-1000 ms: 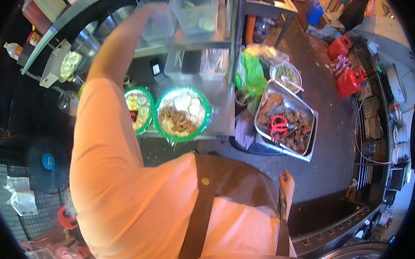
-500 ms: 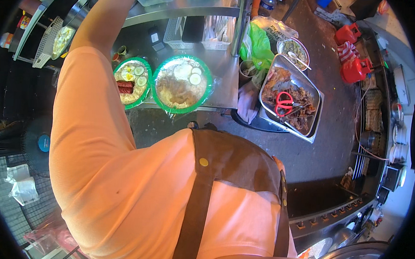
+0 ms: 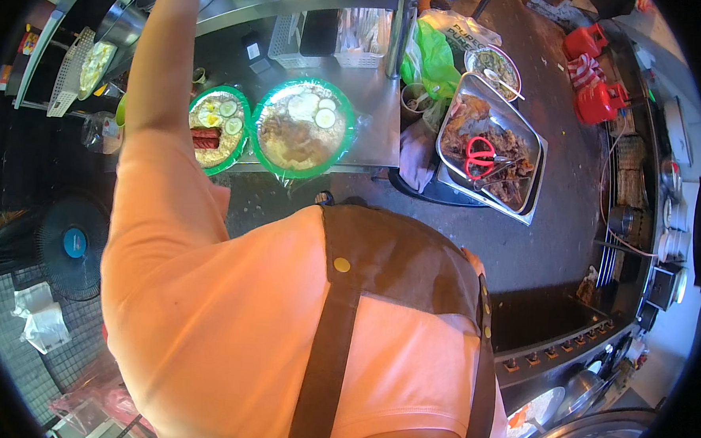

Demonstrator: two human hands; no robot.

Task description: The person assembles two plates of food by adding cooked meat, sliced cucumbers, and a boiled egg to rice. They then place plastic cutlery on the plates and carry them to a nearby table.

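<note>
My left arm (image 3: 158,74) stretches forward past the shelf and leaves the view at the top, so my left hand is hidden. Beside the forearm, two green-rimmed plates sit on the steel counter (image 3: 375,129) under clear wrap. The smaller plate (image 3: 244,138) carries rice, red sausages (image 3: 205,138), cucumber slices and yellow-and-white pieces. On the larger plate (image 3: 293,173) lie rice, brown meat, a white egg-like piece and cucumber slices (image 3: 326,118). No hand that is plainly my right one shows; only a small orange-lit patch (image 3: 473,262) appears beyond the brown apron (image 3: 396,257).
Right of the counter stands a steel tray (image 3: 537,169) of cooked meat with red-handled scissors (image 3: 478,158). A bowl (image 3: 520,73) with a spoon and a green bag (image 3: 437,57) are behind it. A raised shelf (image 3: 314,15) crosses above the counter. Red gas cylinders (image 3: 600,104) stand far right.
My left forearm has swung to the left, still reaching out past the top edge. The whole view has shifted slightly; the plates and the meat tray keep their places.
</note>
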